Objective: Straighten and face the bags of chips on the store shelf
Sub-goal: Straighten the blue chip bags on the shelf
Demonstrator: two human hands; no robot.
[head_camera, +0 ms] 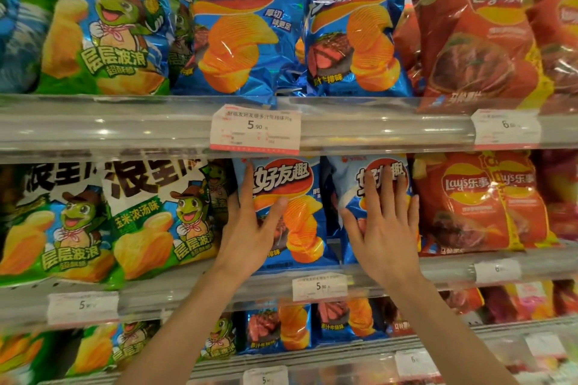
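Observation:
Two blue chip bags stand side by side on the middle shelf (444,272). My left hand (250,228) lies along the left edge of the left blue bag (300,212), fingers straight up its side and thumb pressed on its front. My right hand (384,225) rests flat with spread fingers on the front of the right blue bag (353,175). That bag leans slightly, and its lower part is hidden by my hand.
Green bags (140,222) fill the shelf to the left, red Lay's bags (469,206) to the right. The upper shelf (125,125) carries the same three kinds, with a price tag (255,130) hanging just above my hands. A lower shelf holds more bags.

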